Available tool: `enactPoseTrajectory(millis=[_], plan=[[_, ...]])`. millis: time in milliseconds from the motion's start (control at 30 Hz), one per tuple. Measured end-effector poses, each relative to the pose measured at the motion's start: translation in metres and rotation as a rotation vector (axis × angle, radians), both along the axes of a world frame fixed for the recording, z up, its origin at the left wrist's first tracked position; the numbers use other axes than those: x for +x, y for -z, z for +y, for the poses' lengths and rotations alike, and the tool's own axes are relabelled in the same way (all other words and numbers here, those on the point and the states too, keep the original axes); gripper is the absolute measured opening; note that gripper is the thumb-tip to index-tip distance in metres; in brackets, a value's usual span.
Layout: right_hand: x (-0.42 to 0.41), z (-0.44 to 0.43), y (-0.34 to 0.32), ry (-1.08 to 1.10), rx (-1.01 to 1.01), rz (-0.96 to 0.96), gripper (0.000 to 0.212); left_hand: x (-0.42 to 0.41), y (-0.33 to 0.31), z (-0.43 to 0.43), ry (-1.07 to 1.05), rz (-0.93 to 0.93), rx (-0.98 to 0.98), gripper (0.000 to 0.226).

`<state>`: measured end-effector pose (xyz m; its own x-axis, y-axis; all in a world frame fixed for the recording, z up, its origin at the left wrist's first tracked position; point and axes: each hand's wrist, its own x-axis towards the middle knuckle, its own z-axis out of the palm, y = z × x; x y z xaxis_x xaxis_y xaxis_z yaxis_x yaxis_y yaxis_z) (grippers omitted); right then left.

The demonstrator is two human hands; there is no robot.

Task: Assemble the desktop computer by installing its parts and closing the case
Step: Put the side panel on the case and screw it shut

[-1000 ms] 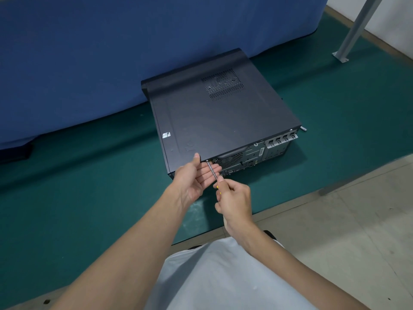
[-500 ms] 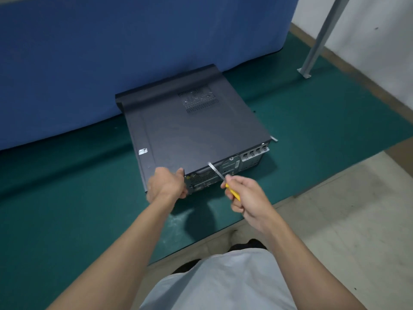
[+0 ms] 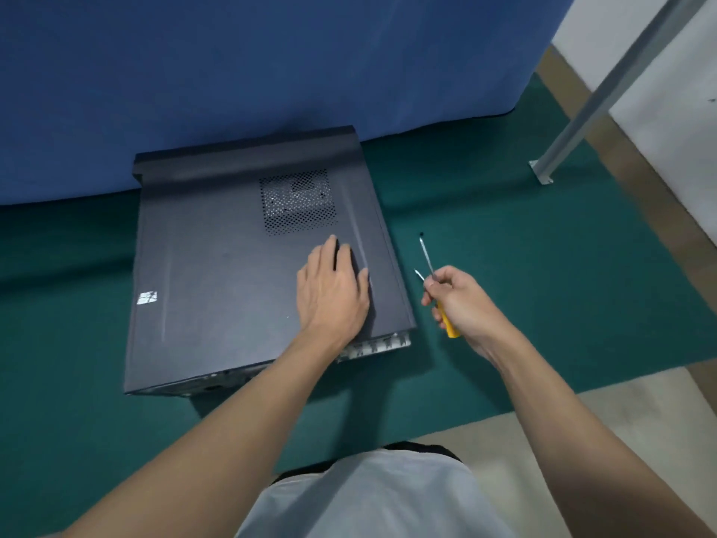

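Mat [image 3: 523, 246] rt of case [image 3: 232, 273] free; curtain [image 3: 232, 71] behind.

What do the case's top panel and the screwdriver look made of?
Top panel: probably painted sheet metal, matte dark grey, judging by its punched vent grid and pressed ridges. Screwdriver: bright bare-metal shaft that glints; glossy yellow handle, likely plastic.

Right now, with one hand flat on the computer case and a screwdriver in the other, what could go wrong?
The right hand holds the screwdriver in the air beside the case with its tip bare. A careless swing might scratch the case or jab the left hand. The left hand presses flat on the case's top panel. Whether the rear screws are in cannot be seen, so the panel may shift.
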<state>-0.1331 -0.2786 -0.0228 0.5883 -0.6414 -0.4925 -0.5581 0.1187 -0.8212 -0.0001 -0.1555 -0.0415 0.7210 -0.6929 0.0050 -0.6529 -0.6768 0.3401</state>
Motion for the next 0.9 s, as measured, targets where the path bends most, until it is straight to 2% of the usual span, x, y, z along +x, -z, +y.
enactPoseTrajectory(millis=[133, 233, 400, 533, 633, 900], plan=[[0.024, -0.065, 0.031, -0.172, -0.284, 0.23, 0.015, 0.009, 0.009, -0.039, -0.125, -0.014, 0.026, 0.056], [0.048, -0.099, 0.056, -0.24, -0.364, 0.324, 0.011, 0.01, 0.015, -0.047, -0.164, -0.078, 0.069, 0.058], [0.082, -0.134, 0.097, -0.268, -0.536, 0.423, 0.013, 0.009, 0.015, -0.049, -0.196, -0.072, 0.098, 0.059], [0.089, -0.148, 0.123, -0.266, -0.648, 0.422, 0.018, 0.009, 0.014, -0.049, -0.207, -0.068, 0.11, 0.059], [0.092, -0.151, 0.135, -0.243, -0.64, 0.389, 0.02, 0.009, 0.015, -0.049, -0.211, -0.073, 0.111, 0.058], [0.096, -0.153, 0.144, -0.219, -0.646, 0.347, 0.01, 0.009, 0.018, -0.049, -0.218, -0.076, 0.113, 0.058]])
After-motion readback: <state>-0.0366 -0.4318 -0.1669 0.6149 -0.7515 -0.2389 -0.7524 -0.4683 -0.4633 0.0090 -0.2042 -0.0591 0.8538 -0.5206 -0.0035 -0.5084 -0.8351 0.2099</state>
